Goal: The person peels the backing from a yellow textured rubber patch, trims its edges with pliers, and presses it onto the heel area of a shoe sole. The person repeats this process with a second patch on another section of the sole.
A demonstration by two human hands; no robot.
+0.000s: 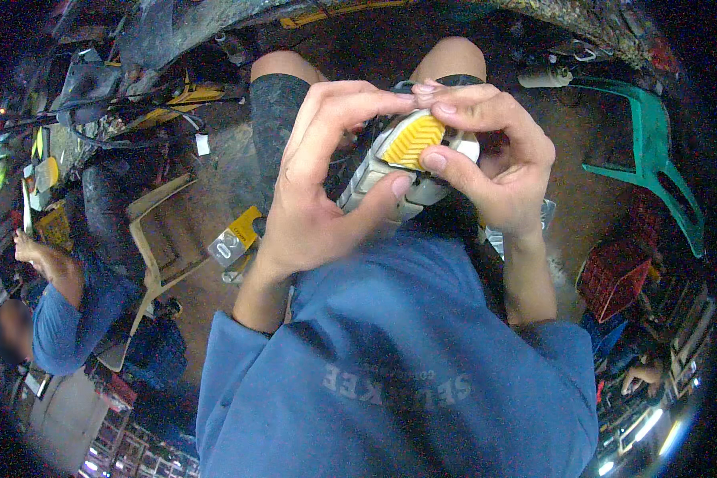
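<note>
At the centre, above my lap, both hands hold a white and pale-grey shoe [362,183], its underside partly turned up, with a yellow ridged sole piece [410,139] at its upper end. My left hand [323,179] is wrapped round the shoe's left side, fingertips at the top, thumb along the lower edge of the yellow piece. My right hand [506,163] grips from the right, index finger on the piece's top edge and thumb on its right side.
Another person [72,319] in blue sits at left beside a beige chair [161,275]. A cluttered bench [159,44] arcs across the top. At right are a green chair [653,151] and red crate [613,279]. Yellow-grey pieces [231,243] lie on the floor.
</note>
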